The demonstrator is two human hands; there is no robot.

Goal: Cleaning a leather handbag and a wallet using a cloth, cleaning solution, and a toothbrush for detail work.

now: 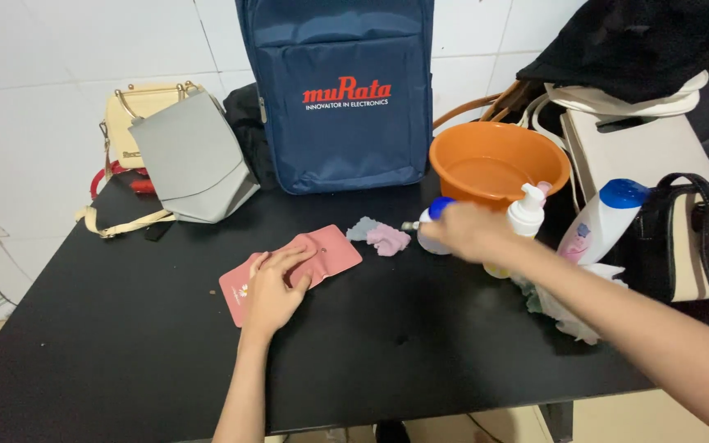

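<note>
My left hand point(274, 287) lies flat, fingers spread, on a pink wallet point(331, 248) in the middle of the black table point(125, 344). My right hand point(468, 231) reaches in from the right, blurred, and is closed around a small white spray bottle with a blue cap point(432, 221). Just left of that bottle lies a crumpled grey and pink cloth point(381, 236). A white pump bottle point(525, 215) stands right behind my right hand.
A dark blue backpack point(342, 90) leans on the tiled wall at the back. An orange basin point(494, 164) stands to its right. A grey handbag point(194, 156) and cream handbag point(137, 111) sit back left. A white bottle with blue cap point(601, 217), crumpled tissue point(564, 312) and several bags crowd the right.
</note>
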